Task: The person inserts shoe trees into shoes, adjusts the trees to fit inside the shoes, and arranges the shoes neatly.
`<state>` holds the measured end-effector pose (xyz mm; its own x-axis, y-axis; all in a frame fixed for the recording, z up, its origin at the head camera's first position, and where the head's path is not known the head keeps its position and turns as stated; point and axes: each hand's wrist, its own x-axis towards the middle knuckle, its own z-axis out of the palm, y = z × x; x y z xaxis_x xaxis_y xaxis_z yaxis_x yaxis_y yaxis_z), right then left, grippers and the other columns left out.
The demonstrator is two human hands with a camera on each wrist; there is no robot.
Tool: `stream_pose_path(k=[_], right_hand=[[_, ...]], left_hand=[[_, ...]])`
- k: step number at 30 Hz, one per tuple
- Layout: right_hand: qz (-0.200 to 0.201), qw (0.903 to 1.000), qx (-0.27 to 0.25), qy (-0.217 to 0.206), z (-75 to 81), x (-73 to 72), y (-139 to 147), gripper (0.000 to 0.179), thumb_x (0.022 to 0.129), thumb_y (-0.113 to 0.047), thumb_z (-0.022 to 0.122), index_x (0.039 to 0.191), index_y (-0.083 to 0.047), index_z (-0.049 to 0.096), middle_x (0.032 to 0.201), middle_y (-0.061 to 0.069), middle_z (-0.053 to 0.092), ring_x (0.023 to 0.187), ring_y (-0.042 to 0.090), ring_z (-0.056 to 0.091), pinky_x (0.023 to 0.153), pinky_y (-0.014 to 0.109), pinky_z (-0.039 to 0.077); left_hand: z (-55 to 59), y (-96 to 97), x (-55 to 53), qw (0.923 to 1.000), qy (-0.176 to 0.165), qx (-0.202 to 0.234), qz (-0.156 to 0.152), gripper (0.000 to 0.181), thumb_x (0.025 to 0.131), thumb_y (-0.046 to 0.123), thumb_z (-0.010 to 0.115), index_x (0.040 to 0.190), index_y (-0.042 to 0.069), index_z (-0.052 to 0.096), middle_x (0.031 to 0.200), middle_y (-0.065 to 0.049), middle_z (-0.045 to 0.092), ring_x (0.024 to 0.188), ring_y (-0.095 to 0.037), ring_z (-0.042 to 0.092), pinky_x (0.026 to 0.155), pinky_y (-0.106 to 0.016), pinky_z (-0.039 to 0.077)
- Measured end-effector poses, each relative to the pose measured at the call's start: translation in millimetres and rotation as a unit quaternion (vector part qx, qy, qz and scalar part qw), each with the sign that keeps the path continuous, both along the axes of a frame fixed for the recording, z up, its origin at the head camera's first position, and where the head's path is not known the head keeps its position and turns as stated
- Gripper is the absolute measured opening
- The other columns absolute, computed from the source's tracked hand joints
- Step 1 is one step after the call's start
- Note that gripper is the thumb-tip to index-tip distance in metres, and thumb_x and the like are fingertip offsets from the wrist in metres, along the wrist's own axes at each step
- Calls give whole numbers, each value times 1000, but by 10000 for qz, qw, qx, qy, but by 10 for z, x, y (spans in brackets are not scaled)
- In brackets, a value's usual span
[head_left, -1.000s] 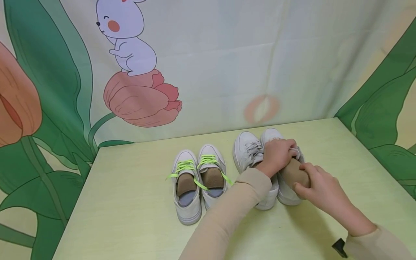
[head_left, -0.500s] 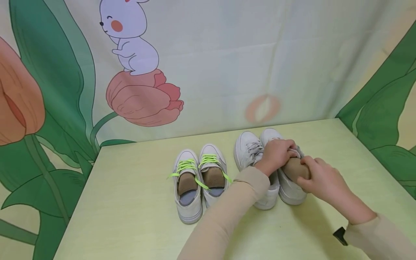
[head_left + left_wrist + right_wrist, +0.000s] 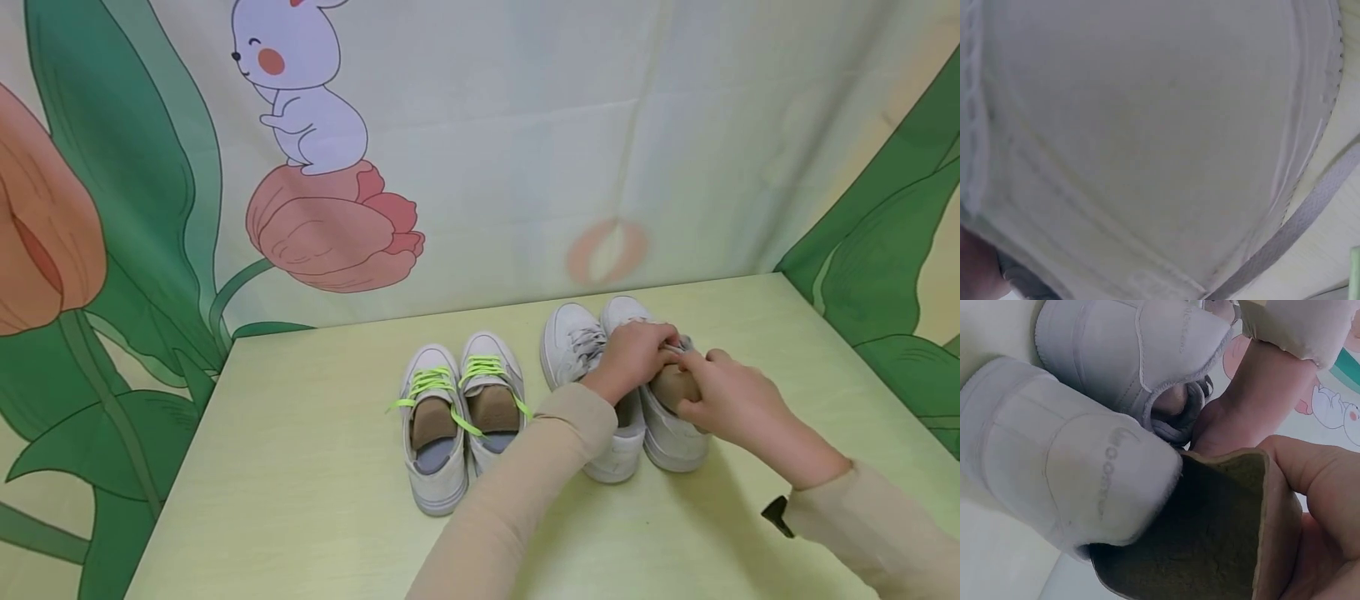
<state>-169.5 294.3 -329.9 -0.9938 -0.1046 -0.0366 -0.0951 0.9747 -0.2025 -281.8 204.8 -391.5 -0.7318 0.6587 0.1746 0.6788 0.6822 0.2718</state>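
Note:
At the right of the head view stands a pair of white sneakers with grey laces. My left hand [image 3: 633, 358] reaches across the near-side one and pinches the tongue of the right-hand sneaker [image 3: 678, 442] at its opening. My right hand [image 3: 738, 400] grips the heel end of a brown moulded shoe insert [image 3: 673, 386], whose front part is hidden inside that sneaker. In the right wrist view the hollow insert [image 3: 1210, 531] sticks out over the heel collar. White sneaker upper [image 3: 1147, 125] fills most of the left wrist view.
To the left stand two white sneakers [image 3: 438, 487] with bright green laces [image 3: 431, 381], each with a brown insert [image 3: 432, 421] inside. All the shoes rest on a pale yellow-green table [image 3: 285, 467]. Behind it hangs a printed cloth backdrop [image 3: 480, 167].
My right hand has moved forward and left, and the brown insert has slid deeper into the right-hand sneaker, so less of it shows. The left hand stays at the tongue.

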Motion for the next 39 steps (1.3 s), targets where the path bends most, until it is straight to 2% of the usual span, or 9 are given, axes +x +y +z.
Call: stream_pose_path(k=[8,11,20,25,30,34,39], right_hand=[[616,9965,454,322,-9,-35,8,42,71,-16,67,109,-7,52,78,17,50,50,21,45,41,32,35],[769,9949,543,361,-4,-54,10,43,70,-16,68,109,-9,52,77,16,50,48,20,44,40,31,34],[1062,9932,466,-117,64,-163,99,42,70,-10,65,111,-6,55,81,13,52,55,18,45,47,29,36],[1271,9904,469,-283,93,-255,162,36,70,-11,65,105,-6,57,80,10,53,58,17,47,50,29,38],[1536,9869,158,-461,149,-334,257,33,69,-11,63,102,-8,58,80,4,54,65,14,47,54,28,37],[1669,9837,-75,-667,193,-373,320,34,68,-9,62,103,-11,59,81,1,54,67,12,46,55,26,36],[1705,9820,-99,-801,230,-373,333,34,67,-7,62,101,-13,59,80,1,53,67,13,46,56,27,36]], left_hand=[[-13,2,-10,10000,62,-43,14,9,87,28,53,91,27,62,82,14,62,74,-6,54,66,-17,40],[-14,0,-8,10000,36,-20,9,10,87,28,53,91,27,62,83,14,62,74,-6,54,66,-17,40],[-8,-2,4,9996,-252,-59,-76,12,89,28,50,95,27,61,86,13,62,73,-5,55,64,-16,41],[8,-19,0,9996,-256,-18,-151,13,89,30,49,92,26,61,81,12,61,70,-5,54,62,-16,40],[3,-32,-11,9995,-207,33,-253,12,89,31,50,86,23,59,76,10,58,68,-6,52,61,-17,39],[-12,-33,-20,9994,-175,39,-304,12,87,33,51,86,23,58,77,11,58,70,-5,53,63,-17,39],[-20,-37,-20,9994,-93,-28,-334,13,86,34,52,91,24,60,83,12,61,76,-5,57,67,-18,42]])
